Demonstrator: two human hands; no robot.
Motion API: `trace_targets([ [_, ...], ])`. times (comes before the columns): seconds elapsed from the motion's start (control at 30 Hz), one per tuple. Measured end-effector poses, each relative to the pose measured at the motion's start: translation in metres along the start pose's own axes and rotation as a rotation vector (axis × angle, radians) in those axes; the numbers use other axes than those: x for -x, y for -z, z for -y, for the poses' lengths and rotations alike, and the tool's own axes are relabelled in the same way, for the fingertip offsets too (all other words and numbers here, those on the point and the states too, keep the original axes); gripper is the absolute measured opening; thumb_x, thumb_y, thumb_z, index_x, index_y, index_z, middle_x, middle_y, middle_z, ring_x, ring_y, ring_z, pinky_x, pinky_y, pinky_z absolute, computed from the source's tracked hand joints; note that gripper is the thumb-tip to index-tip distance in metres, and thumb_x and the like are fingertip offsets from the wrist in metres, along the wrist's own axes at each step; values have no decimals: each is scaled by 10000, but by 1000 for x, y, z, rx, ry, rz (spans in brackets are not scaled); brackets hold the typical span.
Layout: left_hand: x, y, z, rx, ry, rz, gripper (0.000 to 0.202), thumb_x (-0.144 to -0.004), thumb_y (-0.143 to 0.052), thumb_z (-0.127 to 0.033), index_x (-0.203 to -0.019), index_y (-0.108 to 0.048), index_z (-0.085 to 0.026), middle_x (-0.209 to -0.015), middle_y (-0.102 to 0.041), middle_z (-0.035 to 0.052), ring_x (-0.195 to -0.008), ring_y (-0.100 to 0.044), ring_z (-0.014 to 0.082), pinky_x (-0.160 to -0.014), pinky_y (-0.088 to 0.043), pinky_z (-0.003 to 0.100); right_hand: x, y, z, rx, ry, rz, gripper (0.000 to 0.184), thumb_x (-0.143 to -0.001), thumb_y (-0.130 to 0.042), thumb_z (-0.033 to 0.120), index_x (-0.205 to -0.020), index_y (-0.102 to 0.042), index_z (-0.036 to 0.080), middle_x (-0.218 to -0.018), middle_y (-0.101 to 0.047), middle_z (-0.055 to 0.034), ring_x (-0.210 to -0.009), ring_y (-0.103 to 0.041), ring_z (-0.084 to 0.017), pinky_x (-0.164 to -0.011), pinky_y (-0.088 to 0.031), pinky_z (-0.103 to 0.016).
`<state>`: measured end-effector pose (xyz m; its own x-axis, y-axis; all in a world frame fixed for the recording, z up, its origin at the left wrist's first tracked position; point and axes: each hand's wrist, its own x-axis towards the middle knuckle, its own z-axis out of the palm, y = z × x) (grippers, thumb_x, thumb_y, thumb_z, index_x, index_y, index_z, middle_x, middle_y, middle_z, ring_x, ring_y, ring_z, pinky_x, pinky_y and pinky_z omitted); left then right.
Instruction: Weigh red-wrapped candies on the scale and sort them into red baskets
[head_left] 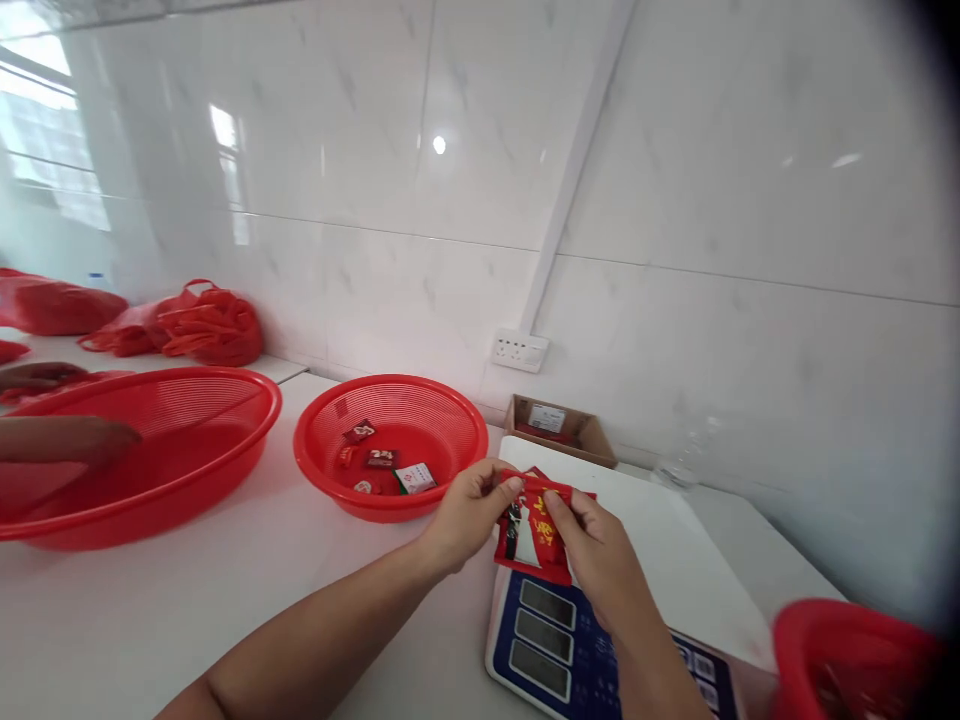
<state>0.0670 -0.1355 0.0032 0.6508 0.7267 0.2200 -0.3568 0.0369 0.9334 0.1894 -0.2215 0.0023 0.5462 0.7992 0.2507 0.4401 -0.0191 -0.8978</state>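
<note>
Between both hands is a red packet [532,535] printed with a pale dress figure and gold characters. My left hand [474,505] pinches its upper left edge, thumb on the front. My right hand [596,540] grips its upper right side, with the thumb on the front too. A bit of another dark red wrapper shows behind its top edge. Below and behind the packet stands a digital scale [541,640] with a white platform and blue panel; its displays look dark. Just left of my left hand, a round red basket [390,505] holds several small wrapped pieces.
A co-worker's hands reach over a large red basket [247,400] at left. Red bags [214,325] lie behind it. A cardboard box [604,440] stands by the wall under a socket [520,350]. Another red container [847,620] is at the lower right, beside the scale.
</note>
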Motion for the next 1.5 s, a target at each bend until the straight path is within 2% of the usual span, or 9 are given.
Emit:
trace_targets([
  [0.2, 1, 5, -14, -49, -51, -13, 367, -759, -597, -443, -1010, -525, -186, -846, -543, 14, -770, -516, 127, -643, -431, 235, 5, 48, -5, -49, -55, -672, 449, -751, -523, 577, -885, -633, 162, -817, -658, -69, -736, -578, -210, -637, -464, -286],
  [0.3, 3, 7, -21, -42, -62, -5, 327, -784, -568, -413, -1016, -515, -190, -886, -545, 21, -788, -515, 127, -659, -434, 242, 5, 67, -21, -39, -79, -828, 518, -756, -510, 542, -1064, -597, 135, -930, -637, -104, -819, -581, -232, -703, -476, -317],
  [0.43, 7, 7, -27, -50, -62, 22, 287, -804, -548, -364, -1021, -507, -182, -883, -542, 22, -790, -515, 124, -661, -434, 240, 5, 70, -43, 373, -30, -761, 788, -711, -505, 494, -1346, -348, 54, -1200, -522, -207, -1044, -520, -315, -880, -411, -450],
  [0.53, 9, 9, -32, -48, -97, 37, 270, -810, -544, -350, -1016, -509, -180, -868, -541, 19, -787, -519, 124, -664, -435, 241, 7, 55, -48, 649, 90, -595, 799, -745, -407, 545, -1359, -330, 39, -1358, -372, -232, -1258, -320, -344, -1010, -274, -494],
  [0.73, 15, 9, -40, -14, -115, 53, 262, -816, -544, -341, -1016, -520, -173, -884, -556, 29, -787, -519, 120, -673, -435, 243, 5, 26, -38, 1000, -269, 24, 626, -847, -237, 582, -1412, -259, 314, -1501, -161, -60, -1358, -101, -317, -1013, -161, -610],
  [0.93, 20, 10, -47, 38, -137, 93, 271, -803, -558, -364, -990, -530, -170, -864, -549, 22, -770, -521, 118, -661, -440, 244, -19, 26, -31, 1110, -359, 79, 625, -860, -264, 560, -1429, -206, 306, -1500, -153, -96, -1353, -123, -332, -977, -178, -650],
  [1.1, 24, 11, -52, 73, -152, 106, 271, -793, -569, -384, -955, -543, -169, -873, -554, 23, -762, -529, 119, -653, -441, 246, -31, 5, -17, 1138, -176, 132, 660, -819, -303, 639, -1410, -234, 355, -1511, -117, -33, -1359, -22, -345, -955, -99, -707],
  [1.3, 27, 14, -57, 114, -172, 118, 272, -793, -572, -395, -950, -549, -175, -853, -556, 20, -766, -536, 121, -663, -442, 244, -32, -17, -9, 1075, 28, 272, 464, -842, -372, 542, -1251, -476, 348, -1419, -367, 17, -1345, -129, -351, -960, -82, -710],
  [1.5, 27, 20, -66, 127, -192, 120, 228, -813, -557, -371, -944, -559, -185, -885, -556, 25, -779, -546, 118, -652, -445, 235, -17, 10, -7, 1018, 72, 256, 314, -846, -407, 419, -680, -592, 227, -992, -665, -38, -1297, -293, -321, -989, -189, -603],
])
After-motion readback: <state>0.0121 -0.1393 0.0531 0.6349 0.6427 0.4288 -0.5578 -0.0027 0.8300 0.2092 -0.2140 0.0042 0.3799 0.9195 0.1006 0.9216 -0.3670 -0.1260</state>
